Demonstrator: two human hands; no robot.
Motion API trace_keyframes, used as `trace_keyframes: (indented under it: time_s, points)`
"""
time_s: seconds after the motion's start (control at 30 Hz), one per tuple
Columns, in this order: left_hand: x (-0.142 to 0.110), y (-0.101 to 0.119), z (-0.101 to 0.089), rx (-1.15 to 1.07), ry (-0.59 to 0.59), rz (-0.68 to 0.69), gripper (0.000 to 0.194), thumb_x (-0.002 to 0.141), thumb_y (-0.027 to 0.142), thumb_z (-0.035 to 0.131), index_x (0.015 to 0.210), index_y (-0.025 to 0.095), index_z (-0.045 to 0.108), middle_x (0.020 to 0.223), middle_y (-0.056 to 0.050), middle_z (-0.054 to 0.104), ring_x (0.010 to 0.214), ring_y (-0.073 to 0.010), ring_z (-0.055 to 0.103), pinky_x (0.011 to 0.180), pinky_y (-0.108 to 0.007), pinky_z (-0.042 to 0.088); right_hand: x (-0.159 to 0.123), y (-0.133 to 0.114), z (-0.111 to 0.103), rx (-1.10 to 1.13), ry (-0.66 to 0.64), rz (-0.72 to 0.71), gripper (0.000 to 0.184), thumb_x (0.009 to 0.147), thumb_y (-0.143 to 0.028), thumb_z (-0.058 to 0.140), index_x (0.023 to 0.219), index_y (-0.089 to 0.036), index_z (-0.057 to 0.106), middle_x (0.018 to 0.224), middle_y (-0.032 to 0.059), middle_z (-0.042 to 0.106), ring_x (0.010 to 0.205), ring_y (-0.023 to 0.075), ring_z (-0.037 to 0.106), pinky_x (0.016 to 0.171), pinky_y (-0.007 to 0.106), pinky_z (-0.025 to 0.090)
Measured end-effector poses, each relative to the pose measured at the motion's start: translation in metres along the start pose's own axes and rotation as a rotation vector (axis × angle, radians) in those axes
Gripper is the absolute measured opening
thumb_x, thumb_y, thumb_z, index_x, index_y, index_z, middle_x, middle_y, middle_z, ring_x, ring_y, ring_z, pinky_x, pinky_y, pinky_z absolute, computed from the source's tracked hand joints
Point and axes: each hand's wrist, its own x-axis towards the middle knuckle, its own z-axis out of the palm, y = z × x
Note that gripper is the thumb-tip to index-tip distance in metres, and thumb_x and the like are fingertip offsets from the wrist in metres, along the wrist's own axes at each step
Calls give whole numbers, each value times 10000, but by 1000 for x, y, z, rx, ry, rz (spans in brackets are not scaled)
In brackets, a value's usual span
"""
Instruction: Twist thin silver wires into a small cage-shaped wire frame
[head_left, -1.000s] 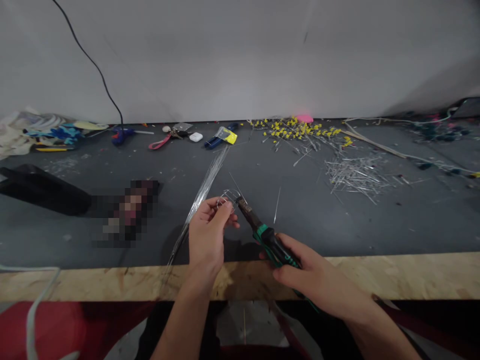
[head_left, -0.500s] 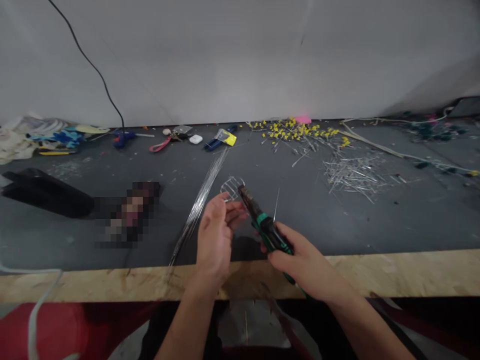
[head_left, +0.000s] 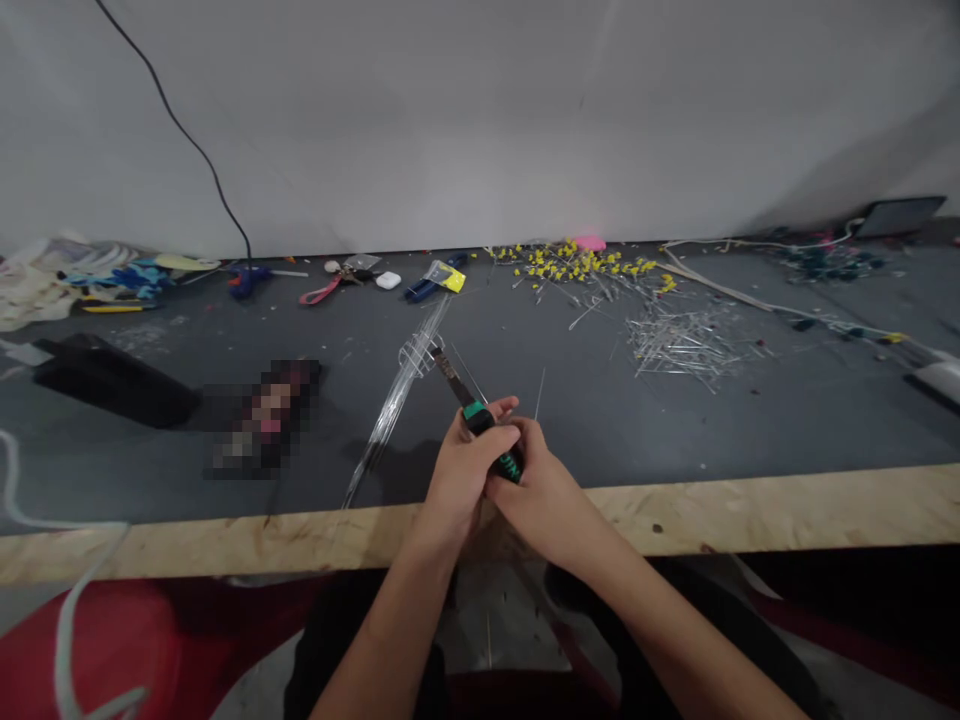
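Both hands close around the green-and-black handles of a pair of pliers [head_left: 480, 415] above the near edge of the dark bench. My left hand [head_left: 463, 470] wraps the handles from the left, and my right hand [head_left: 541, 482] grips them from the right. The plier jaws [head_left: 442, 362] point away and to the left and pinch a small looped coil of thin silver wire [head_left: 417, 353]. A bundle of long straight wires [head_left: 397, 395] lies on the bench just left of the hands.
Cut wire pieces [head_left: 679, 345] and yellow-tipped bits [head_left: 581, 262] are scattered at the back right. Keys, a white earbud case [head_left: 388, 280], blue cutters [head_left: 427, 283] and a glue gun [head_left: 244, 277] sit along the wall. A black pouch [head_left: 112, 380] lies left. A wooden strip [head_left: 750, 510] edges the bench.
My left hand let go of the wire coil and came down onto the plier handles beside the right hand. The pliers swung left, carrying the coil away from me.
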Motion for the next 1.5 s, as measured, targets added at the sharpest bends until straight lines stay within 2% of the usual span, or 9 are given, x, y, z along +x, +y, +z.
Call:
trace_keyframes:
  time_s: [0.13, 0.37, 0.77, 0.93, 1.0, 1.07, 1.17, 1.37, 1.5]
  points:
    - [-1, 0, 1, -32, -42, 16, 131, 651, 113, 649, 750, 168, 584, 865, -36, 695, 782, -151, 613, 722, -276, 461, 2, 6, 0, -64, -32, 8, 428, 777, -195, 529, 1191, -213, 421, 1035, 110, 658, 934, 253, 631, 763, 373, 466]
    - [1, -5, 5, -48, 22, 66, 112, 616, 130, 655, 714, 159, 608, 770, -20, 673, 659, -122, 588, 639, -248, 450, 11, 15, 5, -82, 10, -35, 488, 769, -191, 529, 1237, -212, 394, 1072, 131, 652, 924, 256, 638, 773, 375, 471]
    - [0, -9, 10, -37, 61, 101, 170, 653, 220, 706, 786, 162, 617, 782, -22, 653, 743, -147, 595, 710, -274, 447, 15, 15, 3, 38, 20, -37, 412, 727, -173, 552, 1127, -226, 473, 932, 58, 650, 834, 213, 616, 745, 348, 475]
    - [3, -3, -8, -151, -107, 102, 188, 718, 221, 600, 891, 164, 644, 905, -45, 658, 897, -173, 603, 832, -288, 437, 8, 10, -17, 178, -76, 34, 426, 722, -186, 541, 1116, -258, 398, 758, -46, 583, 523, 110, 513, 497, 229, 415]
    - [6, 4, -21, -243, -48, 128, 239, 737, 225, 523, 935, 164, 642, 997, -61, 651, 988, -175, 585, 894, -293, 417, 4, 8, -30, 229, -166, 78, 315, 749, -209, 543, 1049, -255, 457, 818, -24, 598, 558, 109, 515, 491, 216, 401]
    - [6, 13, -35, -257, 33, 123, 272, 774, 282, 490, 962, 155, 638, 928, -63, 650, 893, -170, 607, 828, -295, 451, 0, 6, -44, 208, -232, 105, 180, 777, -220, 527, 955, -245, 515, 870, -7, 603, 598, 113, 518, 522, 222, 407]
    - [3, 26, -49, -238, 72, 115, 300, 818, 358, 496, 934, 128, 649, 773, -35, 612, 701, -128, 581, 668, -244, 468, -6, 3, -62, 33, -276, 85, 118, 757, -204, 572, 873, -226, 572, 853, -4, 587, 707, 139, 529, 620, 238, 421]
    - [-10, 31, -50, -165, 46, 66, 381, 780, 484, 573, 900, 136, 669, 714, -28, 584, 554, -102, 513, 463, -213, 421, -15, 8, -79, -125, -464, 162, 78, 782, -258, 574, 850, -220, 576, 761, -17, 523, 704, 147, 495, 613, 239, 405]
    - [-13, 27, -46, 13, 97, 56, 194, 693, 300, 721, 819, 159, 679, 602, 22, 543, 480, -61, 462, 415, -171, 376, -17, 14, -80, -186, -481, 149, 71, 796, -273, 581, 848, -225, 578, 792, -12, 542, 741, 160, 510, 644, 247, 422]
